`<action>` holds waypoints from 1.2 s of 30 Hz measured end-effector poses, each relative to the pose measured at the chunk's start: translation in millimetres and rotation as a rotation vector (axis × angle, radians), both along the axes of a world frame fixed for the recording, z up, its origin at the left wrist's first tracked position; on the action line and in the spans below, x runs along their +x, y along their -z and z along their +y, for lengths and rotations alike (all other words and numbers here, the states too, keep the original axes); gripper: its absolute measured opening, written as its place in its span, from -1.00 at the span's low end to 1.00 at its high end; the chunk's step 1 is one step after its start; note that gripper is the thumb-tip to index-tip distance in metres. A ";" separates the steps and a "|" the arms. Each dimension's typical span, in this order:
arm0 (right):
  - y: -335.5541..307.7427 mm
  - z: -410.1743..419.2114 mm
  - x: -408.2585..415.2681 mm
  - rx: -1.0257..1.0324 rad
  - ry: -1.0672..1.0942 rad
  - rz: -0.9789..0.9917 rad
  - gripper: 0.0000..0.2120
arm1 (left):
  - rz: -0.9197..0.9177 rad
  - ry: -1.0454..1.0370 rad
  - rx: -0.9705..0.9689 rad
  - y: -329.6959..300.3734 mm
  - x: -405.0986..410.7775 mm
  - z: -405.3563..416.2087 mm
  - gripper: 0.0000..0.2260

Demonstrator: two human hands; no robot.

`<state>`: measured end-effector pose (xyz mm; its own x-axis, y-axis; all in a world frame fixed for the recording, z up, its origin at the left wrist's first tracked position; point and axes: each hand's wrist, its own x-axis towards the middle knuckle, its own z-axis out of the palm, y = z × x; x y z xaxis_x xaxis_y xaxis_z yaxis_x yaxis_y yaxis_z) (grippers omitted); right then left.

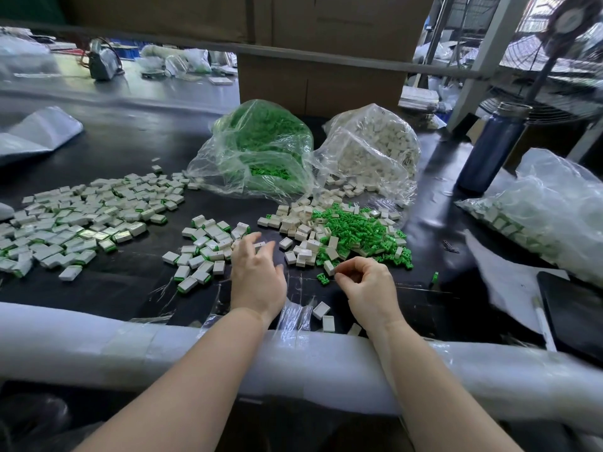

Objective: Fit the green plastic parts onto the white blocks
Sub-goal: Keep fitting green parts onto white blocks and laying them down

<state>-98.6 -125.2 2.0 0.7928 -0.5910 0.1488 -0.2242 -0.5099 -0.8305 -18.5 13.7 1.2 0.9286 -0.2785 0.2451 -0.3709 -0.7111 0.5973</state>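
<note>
1. A heap of loose green plastic parts is lying on the black table, right of centre, and plain white blocks are mixing into its left and near edges.
2. The right hand is hovering at the heap's near edge, its fingers curling inward and its thumb and forefinger pinching toward a white block; whether they are truly gripping it I cannot tell.
3. A single green part is lying just beside that block, to its left.
4. The left hand is reaching palm down with its fingers spreading apart and relaxed, the tips touching or nearly touching a small cluster of finished blocks with green bases.
5. A far larger spread of finished blocks is covering the table's left side.
6. Three stray white blocks are sitting near the table's front edge, between the two wrists.
7. Behind the heap, a clear bag of green parts is slumping beside a clear bag of white blocks, the two bags touching.
8. A dark blue bottle is standing upright to the right of the bags, and another filled clear bag is lying at the far right.
9. A white foam roll is padding the table's front edge under both forearms.
</note>
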 end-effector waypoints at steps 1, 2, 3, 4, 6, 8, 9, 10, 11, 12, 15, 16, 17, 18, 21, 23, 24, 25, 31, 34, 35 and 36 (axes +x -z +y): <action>0.0 0.5 -0.1 -0.021 -0.008 0.003 -0.88 | -0.029 0.026 0.045 1.4 -0.3 -0.9 -0.59; -0.2 1.1 -0.2 -0.036 -0.019 0.000 -0.88 | -0.051 0.051 0.097 2.9 -0.3 -2.2 -0.59; -0.2 2.0 -0.2 -0.044 -0.033 -0.009 -0.87 | -0.061 0.074 0.148 4.9 0.0 -3.4 -0.58; -0.2 3.0 -0.2 -0.052 -0.050 -0.019 -0.87 | -0.062 0.092 0.191 6.9 0.3 -4.3 -0.58; 0.1 5.3 0.2 -0.096 -0.083 -0.013 -0.85 | -0.057 0.110 0.245 10.2 1.2 -6.2 -0.62; 0.8 7.3 1.8 -0.188 -0.117 0.045 -0.81 | -0.055 0.104 0.256 11.4 1.1 -7.2 -0.66; 1.2 8.0 2.7 -0.235 -0.135 0.082 -0.78 | -0.060 0.095 0.243 11.2 0.8 -7.7 -0.68; 1.3 8.6 3.7 -0.273 -0.151 0.116 -0.77 | -0.069 0.084 0.223 10.4 0.2 -8.1 -0.71; 1.3 9.1 4.3 -0.302 -0.161 0.143 -0.76 | -0.079 0.072 0.201 9.4 -0.6 -8.2 -0.74; 1.1 9.5 4.5 -0.319 -0.164 0.161 -0.75 | -0.087 0.061 0.180 8.3 -1.3 -8.2 -0.78; 0.2 9.6 2.9 -0.318 -0.145 0.171 -0.79 | -0.102 0.058 0.142 6.6 -1.9 -6.4 -0.84; -0.2 9.5 2.3 -0.308 -0.138 0.169 -0.81 | -0.105 0.068 0.143 6.2 -1.7 -5.7 -0.85; -0.9 9.6 1.8 -0.296 -0.133 0.162 -0.83 | -0.107 0.081 0.149 5.6 -1.5 -5.3 -0.85; -1.6 9.7 1.2 -0.283 -0.128 0.151 -0.85 | -0.106 0.093 0.155 5.1 -1.1 -5.2 -0.85; -3.7 10.1 -0.7 -0.248 -0.118 0.121 -0.88 | -0.090 0.110 0.103 3.6 -1.5 -5.2 -0.89; -4.7 10.0 -2.0 -0.228 -0.117 0.114 -0.88 | -0.095 0.107 0.034 2.7 -2.9 -4.8 -0.93; -5.2 9.8 -2.4 -0.220 -0.118 0.112 -0.88 | -0.103 0.107 0.011 2.3 -3.4 -4.6 -0.92; -5.5 9.6 -2.6 -0.214 -0.118 0.110 -0.88 | -0.107 0.113 0.006 2.1 -3.8 -4.5 -0.88; -3.5 7.9 -1.6 -0.169 -0.106 0.097 -0.90 | -0.076 0.179 0.055 1.8 -3.5 -6.0 -0.81; -2.2 5.9 -1.6 -0.100 -0.096 0.021 -0.85 | -0.056 0.188 -0.086 -1.4 -6.7 -4.7 -0.92; -2.4 5.5 -1.7 -0.061 -0.096 -0.019 -0.84 | -0.040 0.207 -0.135 -2.8 -8.1 -4.3 -0.93; -2.8 5.2 -1.6 -0.009 -0.100 -0.062 -0.83 | -0.022 0.235 -0.173 -4.2 -9.8 -4.1 -0.93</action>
